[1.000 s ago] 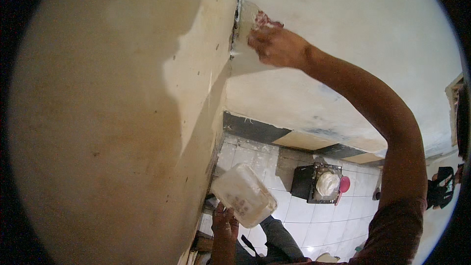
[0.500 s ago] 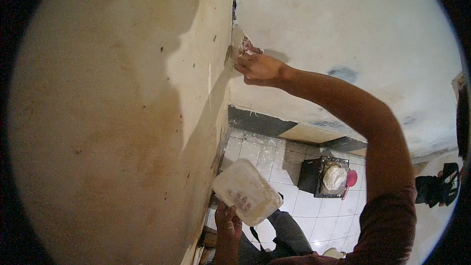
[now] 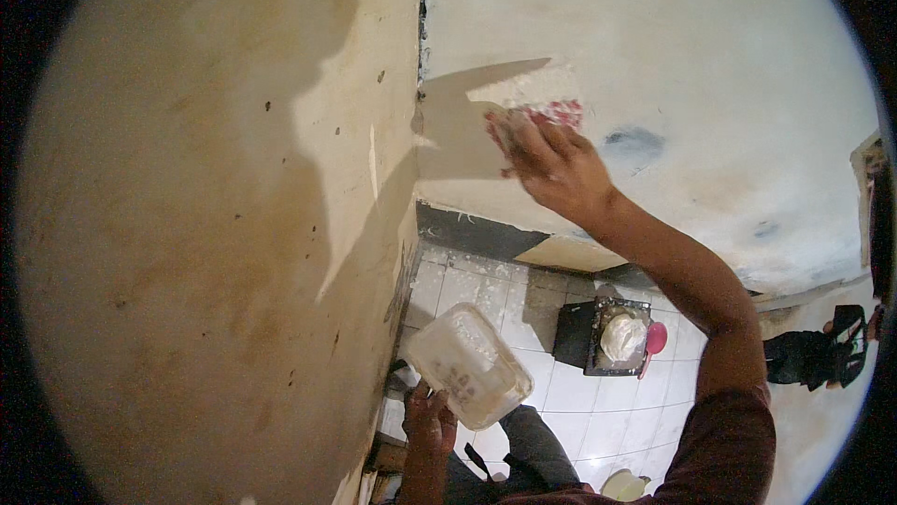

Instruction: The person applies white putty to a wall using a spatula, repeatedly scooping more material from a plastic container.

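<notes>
Plastic tub (image 3: 469,365) in left fingers (image 3: 421,394)

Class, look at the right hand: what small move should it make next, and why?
Probably shift the right hand leftward, bringing the flat scraper toward the dark, ragged gap in the wall corner. That gap shows above hand level, and the scraper sits apart from it; the left hand holds the plastic tub lower down.

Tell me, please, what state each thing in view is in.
Left hand: gripping the container
Container: held, smeared
Right hand: closed on the scraper
Scraper: held, white-smeared
Corner crack: open, ragged
Black box: on spotted floor
White heap: atop the box
Pink scoop: at the box's edge
</notes>
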Demonstrator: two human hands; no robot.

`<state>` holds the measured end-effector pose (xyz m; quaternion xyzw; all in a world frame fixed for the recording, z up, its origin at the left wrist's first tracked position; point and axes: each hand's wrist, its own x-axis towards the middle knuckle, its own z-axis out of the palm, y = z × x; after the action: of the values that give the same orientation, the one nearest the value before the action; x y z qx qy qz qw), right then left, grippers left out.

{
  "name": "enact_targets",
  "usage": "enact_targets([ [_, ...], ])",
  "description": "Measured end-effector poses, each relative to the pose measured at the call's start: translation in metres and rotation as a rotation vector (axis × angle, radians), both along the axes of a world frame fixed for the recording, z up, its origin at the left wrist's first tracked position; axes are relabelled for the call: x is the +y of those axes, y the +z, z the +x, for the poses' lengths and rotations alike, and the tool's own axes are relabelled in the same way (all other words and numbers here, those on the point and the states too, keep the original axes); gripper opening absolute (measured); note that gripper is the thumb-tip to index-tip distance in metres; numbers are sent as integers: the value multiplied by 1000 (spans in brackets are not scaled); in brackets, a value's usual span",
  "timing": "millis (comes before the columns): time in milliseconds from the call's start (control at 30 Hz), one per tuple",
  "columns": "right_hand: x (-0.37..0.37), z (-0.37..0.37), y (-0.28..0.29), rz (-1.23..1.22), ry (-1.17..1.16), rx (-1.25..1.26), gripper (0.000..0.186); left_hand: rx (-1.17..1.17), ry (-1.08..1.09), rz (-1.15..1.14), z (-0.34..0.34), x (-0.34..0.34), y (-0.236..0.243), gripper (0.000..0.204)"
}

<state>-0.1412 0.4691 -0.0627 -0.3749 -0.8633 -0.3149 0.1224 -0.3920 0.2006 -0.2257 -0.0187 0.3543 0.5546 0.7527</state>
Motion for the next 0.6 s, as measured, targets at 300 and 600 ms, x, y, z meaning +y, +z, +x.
enact_targets([
  [300, 76, 17, -207, 19, -200, 209, 55, 99, -40, 31, -15, -2, 7, 65],
  [600, 31, -60, -38, 261, -120, 352, 25, 53, -10, -7, -31, -10, 8, 68],
])
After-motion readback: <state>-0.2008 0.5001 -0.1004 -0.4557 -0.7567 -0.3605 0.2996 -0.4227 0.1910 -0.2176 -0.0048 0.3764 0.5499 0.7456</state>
